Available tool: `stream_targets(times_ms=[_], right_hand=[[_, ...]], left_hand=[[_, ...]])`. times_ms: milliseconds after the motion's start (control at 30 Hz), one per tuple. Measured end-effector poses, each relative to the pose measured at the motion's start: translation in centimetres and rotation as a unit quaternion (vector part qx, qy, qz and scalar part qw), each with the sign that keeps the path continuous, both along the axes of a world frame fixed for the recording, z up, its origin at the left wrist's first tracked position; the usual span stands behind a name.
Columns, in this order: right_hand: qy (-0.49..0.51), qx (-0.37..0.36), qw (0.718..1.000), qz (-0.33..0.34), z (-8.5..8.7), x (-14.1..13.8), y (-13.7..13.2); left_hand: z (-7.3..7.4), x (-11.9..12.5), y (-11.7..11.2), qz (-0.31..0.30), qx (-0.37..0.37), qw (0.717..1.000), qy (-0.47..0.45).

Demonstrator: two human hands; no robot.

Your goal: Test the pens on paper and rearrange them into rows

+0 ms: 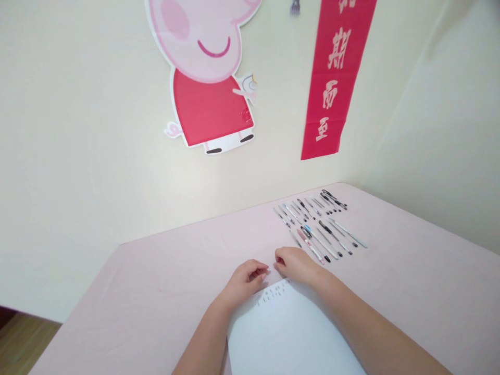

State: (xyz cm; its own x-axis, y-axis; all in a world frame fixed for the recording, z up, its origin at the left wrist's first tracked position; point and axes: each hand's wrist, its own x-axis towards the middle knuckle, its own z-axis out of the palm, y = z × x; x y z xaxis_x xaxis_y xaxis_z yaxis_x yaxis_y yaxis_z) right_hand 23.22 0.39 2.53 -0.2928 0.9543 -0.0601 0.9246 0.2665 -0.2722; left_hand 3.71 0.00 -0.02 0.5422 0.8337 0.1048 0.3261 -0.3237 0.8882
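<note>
A white sheet of paper point(289, 338) with small writing near its top lies on the pale pink table point(156, 291) in front of me. My left hand point(246, 281) rests at the sheet's top left edge with its fingers curled in. My right hand point(297, 264) sits at the top edge, fingers also curled, fingertips nearly meeting those of the left hand. Whether either hand pinches something small is not visible. Just beyond my right hand lie several pens point(318, 224) in two rows.
The table stands in a corner against cream walls. A pink cartoon pig sticker point(211, 78) and a red banner point(336, 78) with characters hang on the wall behind. Wooden floor point(19, 344) shows at the lower left.
</note>
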Motion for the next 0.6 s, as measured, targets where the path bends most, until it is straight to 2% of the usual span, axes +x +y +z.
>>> stream_targets(times_ms=[100, 267, 333, 600], right_hand=[[0.006, 0.02, 1.0, 0.023, -0.4, -0.4, -0.2], [0.038, 0.048, 0.99, 0.129, -1.2, -1.9, -1.0], [0.048, 0.056, 0.986, 0.15, -1.5, -2.3, -1.3], [0.07, 0.049, 0.989, 0.122, -2.3, -2.5, -1.1]], left_hand=[[0.0, -0.1, 0.0, -0.003, 0.007, 1.0, 0.006], [-0.3, -0.1, 0.2, 0.003, 0.033, 0.999, 0.035], [-0.4, 0.0, 0.3, 0.012, 0.033, 0.998, 0.045], [-0.5, -0.1, 0.3, 0.009, 0.043, 0.998, 0.041]])
